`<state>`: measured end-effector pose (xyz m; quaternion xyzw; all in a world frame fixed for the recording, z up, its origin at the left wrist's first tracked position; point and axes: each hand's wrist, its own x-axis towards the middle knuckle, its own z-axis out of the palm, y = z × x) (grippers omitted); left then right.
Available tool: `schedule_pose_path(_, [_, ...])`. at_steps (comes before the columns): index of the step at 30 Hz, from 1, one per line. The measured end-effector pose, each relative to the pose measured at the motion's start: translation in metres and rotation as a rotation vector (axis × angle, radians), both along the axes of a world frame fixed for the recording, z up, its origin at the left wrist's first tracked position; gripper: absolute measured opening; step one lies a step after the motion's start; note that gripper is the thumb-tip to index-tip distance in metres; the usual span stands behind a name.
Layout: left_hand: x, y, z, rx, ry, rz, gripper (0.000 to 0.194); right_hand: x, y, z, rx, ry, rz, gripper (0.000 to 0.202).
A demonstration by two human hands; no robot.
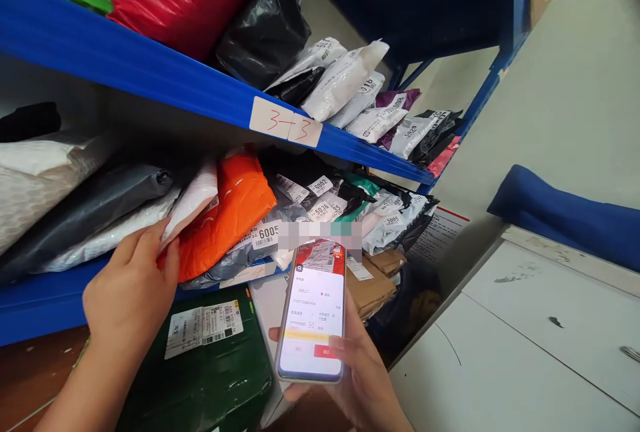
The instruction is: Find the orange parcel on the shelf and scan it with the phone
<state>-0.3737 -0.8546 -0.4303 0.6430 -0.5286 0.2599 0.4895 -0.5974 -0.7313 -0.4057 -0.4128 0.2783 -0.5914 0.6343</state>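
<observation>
My left hand (133, 279) pinches the near edge of a white parcel bag (193, 202) on the lower blue shelf. Right beside that bag leans an orange parcel bag (233, 215). In my right hand (357, 352) is a smartphone (313, 319) with its lit screen toward me; my thumb lies by a red button on the screen. Past the phone, a grey parcel bag (225, 265) carries a label reading 6005. White and dark bags stand to the left of my left hand, some partly hidden in shadow.
The upper blue shelf (200, 89), tagged 3-3, bears red, black and white parcel bags. Below stand a dark green box (200, 365) and cardboard boxes (373, 285). A white cabinet (560, 325) with blue cloth on top is at the right.
</observation>
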Motion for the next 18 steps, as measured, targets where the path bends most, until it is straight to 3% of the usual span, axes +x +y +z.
schedule_pose_path(5, [-0.005,0.005,0.006,0.157,-0.010,-0.062,0.049,-0.001,0.001,0.002,-0.006,0.009,-0.029,0.078])
schedule_pose_path(13, [0.007,0.000,0.018,0.344,-0.032,-0.254,0.053,-0.003,0.002,0.002,0.010,0.013,-0.076,0.084])
schedule_pose_path(18, [0.007,-0.009,0.016,0.308,-0.025,-0.117,0.049,-0.001,0.003,0.002,0.028,0.007,-0.137,0.099])
